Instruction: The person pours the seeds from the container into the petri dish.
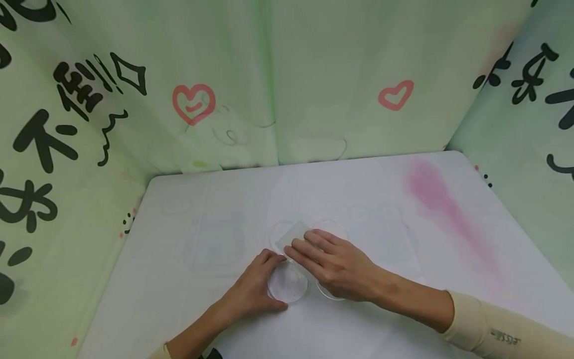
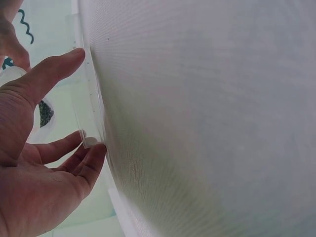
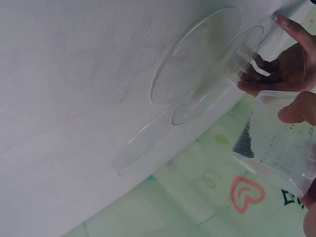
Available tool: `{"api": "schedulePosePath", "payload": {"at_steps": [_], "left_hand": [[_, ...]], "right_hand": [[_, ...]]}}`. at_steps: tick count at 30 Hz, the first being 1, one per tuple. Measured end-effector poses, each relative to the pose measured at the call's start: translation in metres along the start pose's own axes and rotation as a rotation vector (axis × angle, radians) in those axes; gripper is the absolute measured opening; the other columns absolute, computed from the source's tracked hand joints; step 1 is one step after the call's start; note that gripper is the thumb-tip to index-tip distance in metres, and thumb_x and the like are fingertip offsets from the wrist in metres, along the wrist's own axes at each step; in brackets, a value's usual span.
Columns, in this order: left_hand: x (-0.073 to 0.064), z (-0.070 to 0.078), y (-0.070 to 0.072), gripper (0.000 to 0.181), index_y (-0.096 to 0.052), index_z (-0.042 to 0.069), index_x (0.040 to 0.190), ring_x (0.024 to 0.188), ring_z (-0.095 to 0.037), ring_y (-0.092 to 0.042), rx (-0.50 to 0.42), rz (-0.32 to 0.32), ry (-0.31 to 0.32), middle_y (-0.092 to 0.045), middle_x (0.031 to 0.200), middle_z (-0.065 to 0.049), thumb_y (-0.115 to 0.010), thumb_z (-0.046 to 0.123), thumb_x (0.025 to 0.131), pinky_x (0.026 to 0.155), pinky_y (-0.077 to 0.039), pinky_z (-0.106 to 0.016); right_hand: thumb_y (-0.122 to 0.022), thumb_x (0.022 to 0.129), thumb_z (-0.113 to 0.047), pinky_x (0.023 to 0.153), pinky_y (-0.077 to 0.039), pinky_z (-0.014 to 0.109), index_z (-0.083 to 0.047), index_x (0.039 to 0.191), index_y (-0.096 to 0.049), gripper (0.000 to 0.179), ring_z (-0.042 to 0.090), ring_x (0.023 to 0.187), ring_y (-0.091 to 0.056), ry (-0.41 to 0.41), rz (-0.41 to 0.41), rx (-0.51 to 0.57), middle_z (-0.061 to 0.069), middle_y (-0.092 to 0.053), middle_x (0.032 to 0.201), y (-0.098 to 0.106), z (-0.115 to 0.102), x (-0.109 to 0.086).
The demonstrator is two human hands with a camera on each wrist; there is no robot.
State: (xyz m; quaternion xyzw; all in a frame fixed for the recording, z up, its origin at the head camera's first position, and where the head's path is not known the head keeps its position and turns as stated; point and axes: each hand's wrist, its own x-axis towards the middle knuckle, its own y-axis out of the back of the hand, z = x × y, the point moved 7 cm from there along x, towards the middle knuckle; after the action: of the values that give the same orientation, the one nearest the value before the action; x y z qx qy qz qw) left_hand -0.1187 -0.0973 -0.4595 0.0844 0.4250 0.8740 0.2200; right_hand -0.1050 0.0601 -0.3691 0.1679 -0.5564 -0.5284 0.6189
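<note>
My left hand [image 1: 252,285] holds the sides of a clear round petri dish [image 1: 288,282] on the table, thumb at the near edge and fingers at the far edge. In the left wrist view, thumb and fingers span the dish wall [image 2: 89,94]. Above that dish, my right hand [image 1: 337,264] grips a clear plastic box [image 1: 290,237], which is tilted. Dark grains [image 3: 244,140] lie in one corner of the box [image 3: 281,143] in the right wrist view. Whether any grains are in the held dish is too faint to tell.
More clear dishes stand close by: one partly under my right hand [image 3: 197,59], another [image 1: 332,228] behind it and one [image 1: 279,232] at the back left. The white tabletop [image 1: 148,279] bears a pink stain [image 1: 432,192] at right. Green printed curtains [image 1: 314,75] surround it.
</note>
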Motion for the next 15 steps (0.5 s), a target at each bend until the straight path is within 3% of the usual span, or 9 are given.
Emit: {"api": "schedulePosePath", "payload": {"at_steps": [15], "left_hand": [[-0.0014,0.0026,0.0011,0.091,-0.058,0.008,0.139,0.118,-0.020,-0.056,-0.003,0.009,-0.002,-0.055,0.128,-0.002,-0.101,0.022,0.060,0.101,-0.053,-0.042]], "right_hand": [[-0.042,0.098,-0.004,0.105,-0.052,0.035,-0.005,0.136,-0.064,0.044,0.024,0.112,-0.058,0.013,0.019,-0.014,0.004,-0.065,0.125,0.0013,-0.0031,-0.0011]]}}
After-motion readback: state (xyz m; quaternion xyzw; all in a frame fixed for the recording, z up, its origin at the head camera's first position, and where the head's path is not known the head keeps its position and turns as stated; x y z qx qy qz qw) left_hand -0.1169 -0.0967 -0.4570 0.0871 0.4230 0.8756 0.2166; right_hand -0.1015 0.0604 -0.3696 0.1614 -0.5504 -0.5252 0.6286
